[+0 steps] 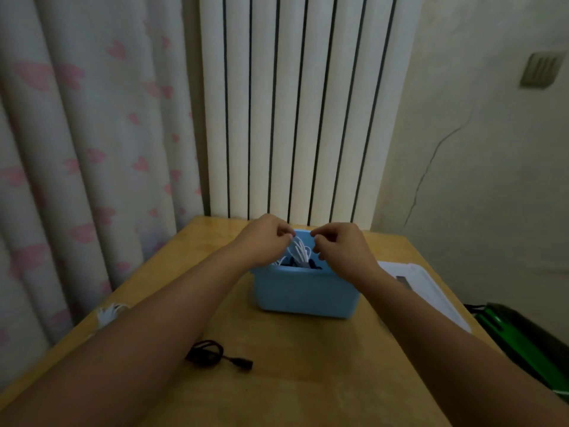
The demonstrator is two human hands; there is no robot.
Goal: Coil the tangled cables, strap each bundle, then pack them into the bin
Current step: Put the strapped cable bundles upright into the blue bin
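A light blue bin (304, 291) stands on the wooden table (308, 365). A white cable bundle (299, 251) sticks up out of it, with dark cable (314, 265) beside it inside. My left hand (261, 241) is over the bin's left side, its curled fingertips pinching the top of the white loops. My right hand (341, 248) is over the bin's right side, fingers curled against the same loops. A coiled black cable (209, 352) with a plug lies on the table near me. Another white cable (109, 312) lies at the table's left edge, partly behind my left forearm.
A white flat object (425, 291) lies on the table's right side. A green and black thing (523, 343) sits off the table to the right. A curtain hangs at left and a white ribbed radiator stands behind the table.
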